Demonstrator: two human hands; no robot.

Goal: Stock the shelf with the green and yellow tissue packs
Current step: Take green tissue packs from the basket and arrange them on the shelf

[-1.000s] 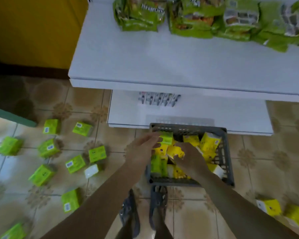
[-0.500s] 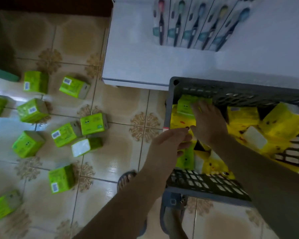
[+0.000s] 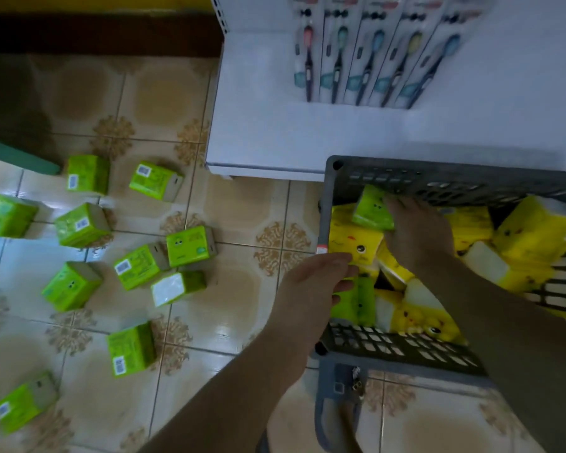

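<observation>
Hands first: both are at the grey basket (image 3: pixel 402 349), and neither is at the white shelf (image 3: pixel 275 135). Reading from the left, upward of ten green tissue packs (image 3: pixel 187 246) lie scattered on the tiled floor (image 3: pixel 236 308), all clear of the shelf. I see no tissue pack on the shelf board in view, only a row of packaged toothbrushes (image 3: pixel 373 50) toward its back. I therefore judge stocking as barely begun: floor packs and basket contents all remain to be placed. Next, the left hand (image 3: pixel 311 289): fingers nearly straight, reaching over the basket's left rim, fingertips above a yellow pack (image 3: pixel 353 240) and a lower green pack (image 3: pixel 356 302) lying in the basket. I cannot tell whether they touch either; the hand grips nothing. Then the right hand (image 3: pixel 419 233): inside the basket, fingers curled over the upper green pack (image 3: pixel 373 209) near the far left corner, gripping it. Right of that hand, yellow tissue packs (image 3: pixel 533 227) fill the remainder of the basket, piled at varying tilts.
</observation>
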